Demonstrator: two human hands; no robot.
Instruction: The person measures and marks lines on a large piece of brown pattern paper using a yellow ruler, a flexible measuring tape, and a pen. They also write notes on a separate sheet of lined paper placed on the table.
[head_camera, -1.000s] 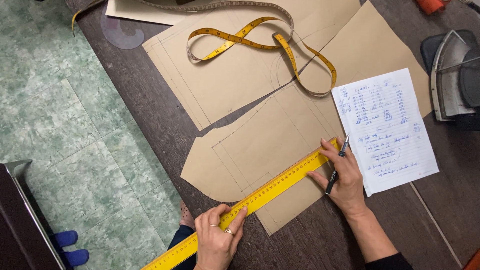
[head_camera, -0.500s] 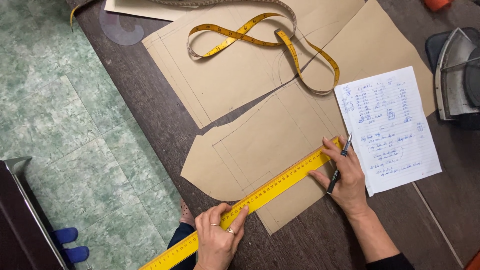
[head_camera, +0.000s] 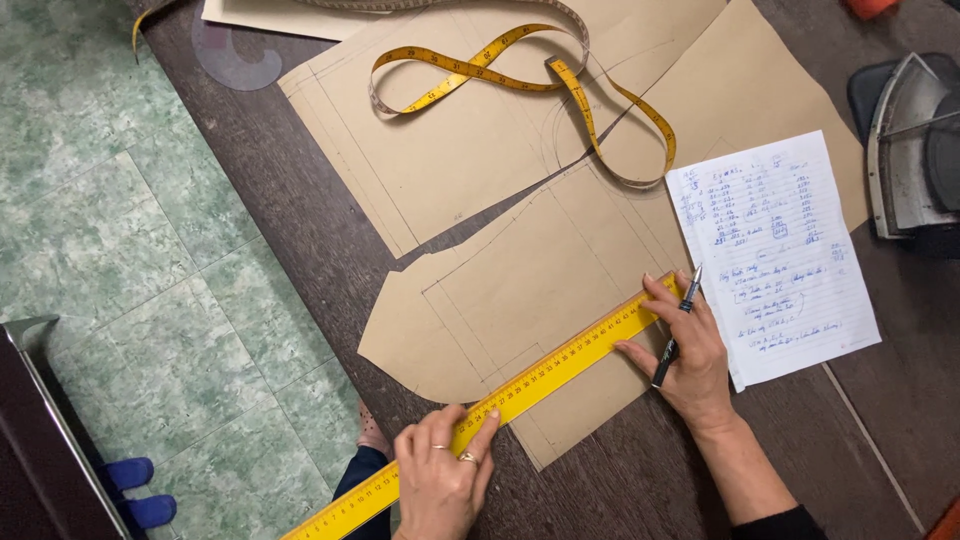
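A long yellow ruler (head_camera: 545, 375) lies slantwise across a brown paper pattern piece (head_camera: 520, 290) on the dark wooden table (head_camera: 300, 220). My left hand (head_camera: 443, 480) presses down on the ruler's lower part near the table's edge. My right hand (head_camera: 685, 350) holds a black pen (head_camera: 678, 328) between its fingers and rests its fingertips on the ruler's upper end. Pencil lines are drawn on the pattern piece.
A larger brown pattern sheet (head_camera: 450, 150) lies beyond, with a yellow tape measure (head_camera: 560, 80) looped on it. A lined sheet of handwritten notes (head_camera: 775, 250) sits right of my right hand. An iron (head_camera: 915, 150) stands at the right edge. Green tiled floor (head_camera: 120, 260) is left.
The view has shifted slightly; both hands stay on the ruler in nearly the same place.
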